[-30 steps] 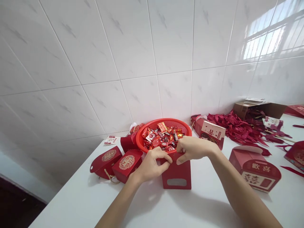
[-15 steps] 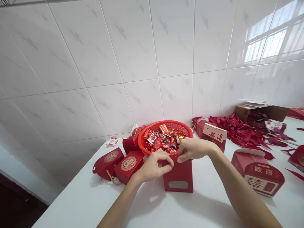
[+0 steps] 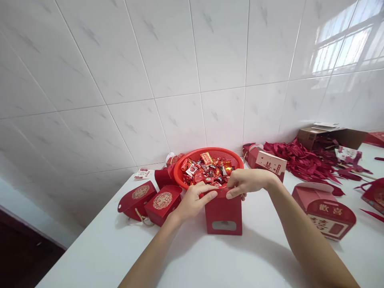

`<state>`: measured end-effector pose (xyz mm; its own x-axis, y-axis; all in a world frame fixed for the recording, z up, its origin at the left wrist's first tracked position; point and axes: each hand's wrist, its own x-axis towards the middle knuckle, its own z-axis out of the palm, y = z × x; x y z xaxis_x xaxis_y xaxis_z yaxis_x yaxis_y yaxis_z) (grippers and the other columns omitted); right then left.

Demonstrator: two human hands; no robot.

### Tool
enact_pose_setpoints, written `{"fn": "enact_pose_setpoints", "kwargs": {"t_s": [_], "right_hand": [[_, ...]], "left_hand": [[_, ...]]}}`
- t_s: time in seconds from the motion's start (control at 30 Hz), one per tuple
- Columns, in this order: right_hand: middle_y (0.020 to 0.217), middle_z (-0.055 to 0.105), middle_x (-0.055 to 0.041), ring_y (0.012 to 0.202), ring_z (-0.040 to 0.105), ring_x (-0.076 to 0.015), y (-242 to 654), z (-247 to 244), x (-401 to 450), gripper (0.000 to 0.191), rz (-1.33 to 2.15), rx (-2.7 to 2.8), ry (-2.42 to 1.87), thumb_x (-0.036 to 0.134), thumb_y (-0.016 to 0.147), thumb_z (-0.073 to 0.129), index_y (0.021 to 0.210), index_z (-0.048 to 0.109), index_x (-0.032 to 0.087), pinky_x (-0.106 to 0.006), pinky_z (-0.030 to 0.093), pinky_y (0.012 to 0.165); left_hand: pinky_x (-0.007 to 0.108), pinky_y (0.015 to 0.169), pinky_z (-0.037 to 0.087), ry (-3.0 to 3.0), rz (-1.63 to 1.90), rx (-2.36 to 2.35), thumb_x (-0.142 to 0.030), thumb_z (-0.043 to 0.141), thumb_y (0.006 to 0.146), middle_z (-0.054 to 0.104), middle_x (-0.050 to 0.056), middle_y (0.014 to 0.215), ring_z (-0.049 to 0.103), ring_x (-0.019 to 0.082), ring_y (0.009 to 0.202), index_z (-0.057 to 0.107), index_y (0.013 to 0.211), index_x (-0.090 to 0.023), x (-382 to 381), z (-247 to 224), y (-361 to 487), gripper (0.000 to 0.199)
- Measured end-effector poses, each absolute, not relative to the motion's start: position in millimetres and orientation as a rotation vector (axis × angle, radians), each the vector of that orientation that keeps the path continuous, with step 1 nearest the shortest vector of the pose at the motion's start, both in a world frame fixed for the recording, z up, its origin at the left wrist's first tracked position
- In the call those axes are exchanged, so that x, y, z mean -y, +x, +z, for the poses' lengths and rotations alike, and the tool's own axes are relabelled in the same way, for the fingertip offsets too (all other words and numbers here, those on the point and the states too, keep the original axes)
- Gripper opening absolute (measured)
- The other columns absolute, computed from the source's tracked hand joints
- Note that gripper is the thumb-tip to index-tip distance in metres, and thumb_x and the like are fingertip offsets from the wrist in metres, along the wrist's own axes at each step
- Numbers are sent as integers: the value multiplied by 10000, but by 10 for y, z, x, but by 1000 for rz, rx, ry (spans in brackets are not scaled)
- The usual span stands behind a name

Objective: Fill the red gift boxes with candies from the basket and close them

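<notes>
A red gift box (image 3: 223, 212) stands upright on the white table, a pale oval window low on its front. My left hand (image 3: 196, 199) pinches the box's top edge at the left, thumb in front and fingers behind. At the right of the same edge, my right hand (image 3: 244, 183) grips with its thumb on the front face; most of its fingertips are hidden behind the box. Right behind it sits a red plastic basket (image 3: 177, 170) filled with wrapped candies (image 3: 210, 168).
Left of the basket lie red boxes (image 3: 163, 203) with gold cords. To the right are a pink-and-red box (image 3: 325, 212), a box with a pale card (image 3: 271, 162), a heap of dark red ribbons (image 3: 300, 160) and a cardboard carton (image 3: 306, 138). A tiled wall (image 3: 177, 120) rises behind.
Both hands have shifted slightly along the box's top edge; the right hand's fingers now reach further behind it. The whole view has tilted a little, and the box remains standing.
</notes>
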<state>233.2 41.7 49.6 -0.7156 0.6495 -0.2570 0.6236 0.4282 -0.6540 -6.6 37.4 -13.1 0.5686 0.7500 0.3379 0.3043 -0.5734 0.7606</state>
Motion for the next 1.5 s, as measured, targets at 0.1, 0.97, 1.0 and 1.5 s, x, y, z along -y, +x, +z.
{"fn": "enact_pose_setpoints", "kwargs": {"t_s": [0.1, 0.97, 1.0, 1.5], "right_hand": [[534, 540, 25, 591, 647, -157, 2315, 481, -429, 436, 1177, 2594, -1227, 509, 814, 649, 574, 471, 191, -236, 442, 547], [731, 648, -1, 680, 661, -172, 2453, 570, -392, 334, 1167, 2611, -1218, 471, 757, 719, 829, 584, 173, -249, 481, 620], [668, 615, 12, 636, 653, -160, 2438, 563, -390, 298, 1183, 2597, -1212, 453, 812, 664, 767, 561, 177, -245, 475, 606], [608, 520, 2, 552, 560, -148, 2962, 825, 34, 276, 618, 2332, -1712, 279, 854, 538, 600, 463, 198, -260, 409, 533]], "left_hand": [[323, 854, 501, 2160, 898, -827, -462, 611, 943, 749, 56, 945, 636, 214, 891, 794, 1095, -235, -390, -152, -69, 329], [334, 888, 475, 2234, 971, -819, -362, 581, 971, 784, 29, 1014, 635, 206, 903, 781, 1120, -263, -404, -249, -27, 268], [339, 890, 476, 2233, 982, -822, -360, 587, 968, 784, 33, 1016, 639, 206, 897, 780, 1124, -258, -403, -258, -23, 268], [330, 883, 578, 2067, 1060, -818, -403, 620, 913, 801, 78, 1014, 741, 233, 974, 760, 1028, -179, -559, -317, -92, 288]]}}
